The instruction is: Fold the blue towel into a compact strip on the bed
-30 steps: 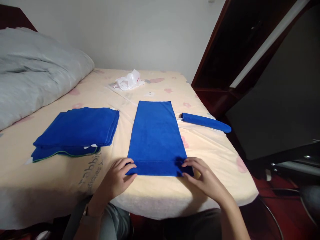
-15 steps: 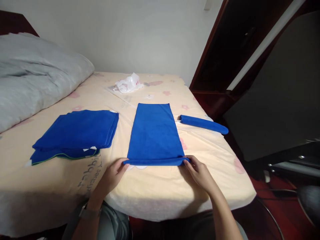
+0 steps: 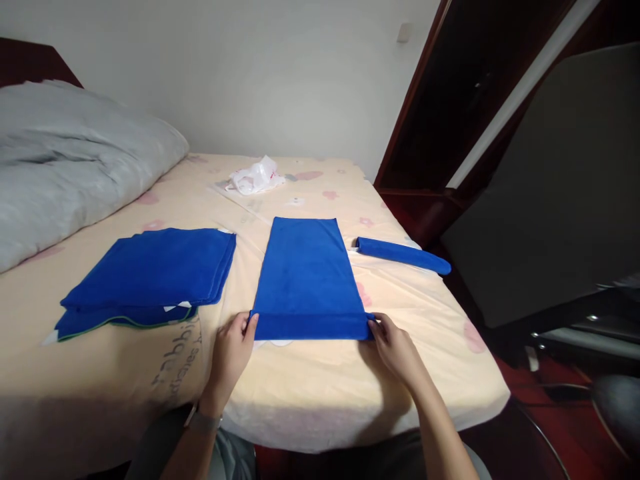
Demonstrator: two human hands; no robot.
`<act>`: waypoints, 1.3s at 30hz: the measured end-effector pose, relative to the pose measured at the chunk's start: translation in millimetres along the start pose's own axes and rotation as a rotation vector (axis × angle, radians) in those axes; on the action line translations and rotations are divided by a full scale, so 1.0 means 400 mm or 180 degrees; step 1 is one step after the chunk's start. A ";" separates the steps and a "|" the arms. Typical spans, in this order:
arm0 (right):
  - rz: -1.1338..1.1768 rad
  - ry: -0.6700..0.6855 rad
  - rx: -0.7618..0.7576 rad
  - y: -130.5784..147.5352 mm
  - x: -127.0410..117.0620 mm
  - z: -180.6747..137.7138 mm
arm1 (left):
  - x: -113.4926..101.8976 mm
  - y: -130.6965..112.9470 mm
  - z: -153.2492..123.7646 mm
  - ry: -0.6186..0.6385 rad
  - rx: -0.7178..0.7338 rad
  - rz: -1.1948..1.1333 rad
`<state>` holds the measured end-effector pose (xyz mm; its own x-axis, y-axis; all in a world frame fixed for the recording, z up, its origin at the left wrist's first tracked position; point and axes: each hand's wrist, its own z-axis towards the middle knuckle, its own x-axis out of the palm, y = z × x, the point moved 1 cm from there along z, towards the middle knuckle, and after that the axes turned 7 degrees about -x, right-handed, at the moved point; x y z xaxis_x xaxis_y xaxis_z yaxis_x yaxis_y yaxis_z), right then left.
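A long blue towel [image 3: 306,267] lies flat on the bed, running away from me. Its near end is turned over into a narrow roll [image 3: 311,326]. My left hand [image 3: 235,350] pinches the left end of that roll and my right hand [image 3: 395,345] pinches the right end. A rolled-up blue towel [image 3: 403,255] lies to the right, near the bed's edge. To the left sits a stack of folded blue towels [image 3: 150,275].
The bed [image 3: 320,387] has a cream sheet with pink flowers. A grey duvet [image 3: 65,160] is heaped at the far left. A crumpled white plastic bag [image 3: 255,176] lies at the back. Dark wooden furniture [image 3: 470,120] and a chair base [image 3: 575,333] stand right of the bed.
Both hands lifted the towel's near edge and folded it over away from me, forming a narrow roll. The camera tilted slightly downward.
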<state>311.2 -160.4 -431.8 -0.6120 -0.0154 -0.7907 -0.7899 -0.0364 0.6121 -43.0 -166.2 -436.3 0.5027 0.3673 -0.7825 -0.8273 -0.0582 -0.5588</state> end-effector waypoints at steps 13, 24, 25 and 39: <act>-0.0531 -0.0056 0.0006 0.009 -0.015 -0.023 | -0.048 0.016 -0.040 -0.0275 0.0615 0.0905; 0.0098 0.0636 -0.1345 0.045 -0.027 -0.048 | -0.061 0.014 -0.048 0.1019 0.1519 0.0133; 0.0101 0.0580 -0.1304 0.036 -0.023 -0.044 | -0.059 0.022 -0.044 0.1061 0.1432 0.0095; 0.0886 -0.0287 -0.0196 -0.004 0.010 0.031 | 0.003 0.027 0.014 0.0592 -0.0297 -0.0891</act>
<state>309.6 -148.2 -435.8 -0.8079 0.0555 -0.5867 -0.5891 -0.1039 0.8014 -52.7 -161.1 -441.5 0.7511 0.2061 -0.6271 -0.6286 -0.0669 -0.7749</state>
